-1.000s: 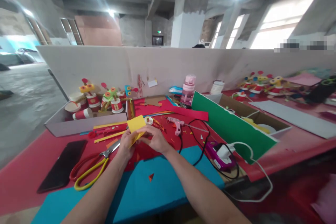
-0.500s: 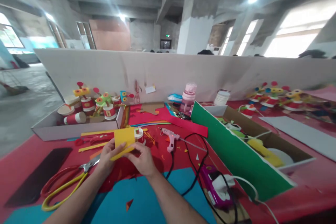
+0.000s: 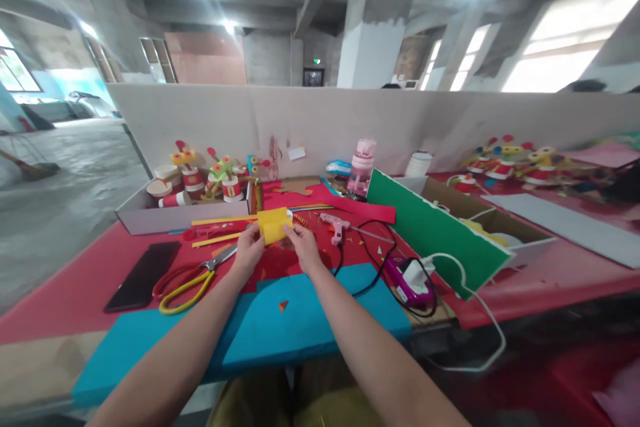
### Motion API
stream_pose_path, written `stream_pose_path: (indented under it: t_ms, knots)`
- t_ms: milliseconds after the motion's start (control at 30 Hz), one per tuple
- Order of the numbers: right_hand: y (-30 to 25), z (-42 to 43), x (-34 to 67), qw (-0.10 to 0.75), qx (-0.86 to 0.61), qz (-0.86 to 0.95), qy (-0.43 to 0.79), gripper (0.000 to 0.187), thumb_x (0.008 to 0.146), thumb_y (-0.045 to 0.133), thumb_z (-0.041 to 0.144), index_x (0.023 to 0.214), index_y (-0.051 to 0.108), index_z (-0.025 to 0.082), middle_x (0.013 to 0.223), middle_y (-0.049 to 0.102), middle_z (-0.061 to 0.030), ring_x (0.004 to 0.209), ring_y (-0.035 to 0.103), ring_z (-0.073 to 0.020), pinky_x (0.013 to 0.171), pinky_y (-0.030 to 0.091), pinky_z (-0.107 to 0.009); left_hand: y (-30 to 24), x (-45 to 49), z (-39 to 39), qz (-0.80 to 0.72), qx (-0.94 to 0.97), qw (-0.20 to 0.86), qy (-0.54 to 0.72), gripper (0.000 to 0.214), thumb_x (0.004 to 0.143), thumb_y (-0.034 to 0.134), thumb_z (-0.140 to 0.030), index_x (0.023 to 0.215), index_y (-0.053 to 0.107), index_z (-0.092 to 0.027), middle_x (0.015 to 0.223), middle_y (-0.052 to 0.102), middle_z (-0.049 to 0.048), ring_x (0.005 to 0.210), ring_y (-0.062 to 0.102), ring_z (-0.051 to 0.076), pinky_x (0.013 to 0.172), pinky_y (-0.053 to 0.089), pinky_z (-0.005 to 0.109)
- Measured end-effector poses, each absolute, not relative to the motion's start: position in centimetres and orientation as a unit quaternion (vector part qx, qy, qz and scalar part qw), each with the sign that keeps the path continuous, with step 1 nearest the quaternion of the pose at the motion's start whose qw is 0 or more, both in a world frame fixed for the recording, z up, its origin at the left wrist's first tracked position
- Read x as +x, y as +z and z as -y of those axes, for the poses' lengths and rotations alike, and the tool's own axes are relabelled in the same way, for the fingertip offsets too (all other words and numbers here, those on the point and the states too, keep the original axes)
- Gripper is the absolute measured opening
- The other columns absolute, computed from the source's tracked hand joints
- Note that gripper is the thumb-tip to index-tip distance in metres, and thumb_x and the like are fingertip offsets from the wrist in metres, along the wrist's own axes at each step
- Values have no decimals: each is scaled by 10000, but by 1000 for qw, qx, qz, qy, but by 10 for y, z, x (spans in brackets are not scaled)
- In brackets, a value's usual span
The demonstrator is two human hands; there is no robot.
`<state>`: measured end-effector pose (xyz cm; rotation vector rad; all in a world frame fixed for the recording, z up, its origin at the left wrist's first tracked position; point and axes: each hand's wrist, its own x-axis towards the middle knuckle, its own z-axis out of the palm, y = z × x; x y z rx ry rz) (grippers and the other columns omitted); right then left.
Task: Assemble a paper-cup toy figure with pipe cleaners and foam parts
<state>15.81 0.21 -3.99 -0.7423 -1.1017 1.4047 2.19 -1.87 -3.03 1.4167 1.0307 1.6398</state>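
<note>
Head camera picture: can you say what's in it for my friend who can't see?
Two bare hands, left hand and right hand, hold a folded yellow paper above a red table. Scissors lie to the left, a pink glue gun to the right.

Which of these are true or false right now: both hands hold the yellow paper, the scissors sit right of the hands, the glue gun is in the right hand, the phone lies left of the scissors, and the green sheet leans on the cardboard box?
1. Both the left hand and the right hand hold the yellow paper. True.
2. The scissors lie to the right of the hands. False: they lie to the left, on the red table cover.
3. The right hand holds the pink glue gun. False: it lies on the table, right of the hands.
4. The black phone lies left of the scissors. True.
5. The green sheet stands against the cardboard box. True.
</note>
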Motion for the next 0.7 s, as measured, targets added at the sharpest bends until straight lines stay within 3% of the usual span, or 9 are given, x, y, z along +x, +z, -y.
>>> stream_pose_path:
  t_ms: [167, 433, 700]
  knots:
    - [-41, -6, 154, 538, -270, 488, 632, 370, 650, 758, 477, 806, 620, 171, 523, 596, 54, 372, 483, -72, 372, 399, -176, -36, 12, 6, -377, 567, 372, 632, 227, 674, 713, -287, 859, 733, -156, 864, 743, 47, 824, 670, 215, 800, 507, 315]
    - [-38, 4, 165, 491, -291, 471, 672, 364, 623, 815, 405, 818, 662, 139, 616, 685, -13, 475, 629, -117, 487, 545, -220, -33, 13, 15, -349, 563, 467, 585, 299, 619, 747, -261, 886, 753, -127, 818, 748, 82, 794, 688, 255, 698, 534, 327]
    - [-44, 2, 166, 472, -352, 430, 684, 205, 754, 714, 281, 877, 615, 150, 597, 672, -2, 421, 620, -115, 420, 531, -207, -37, 1, 6, -398, 578, 406, 585, 258, 644, 705, -266, 869, 773, -157, 839, 757, 73, 788, 690, 223, 754, 528, 317]
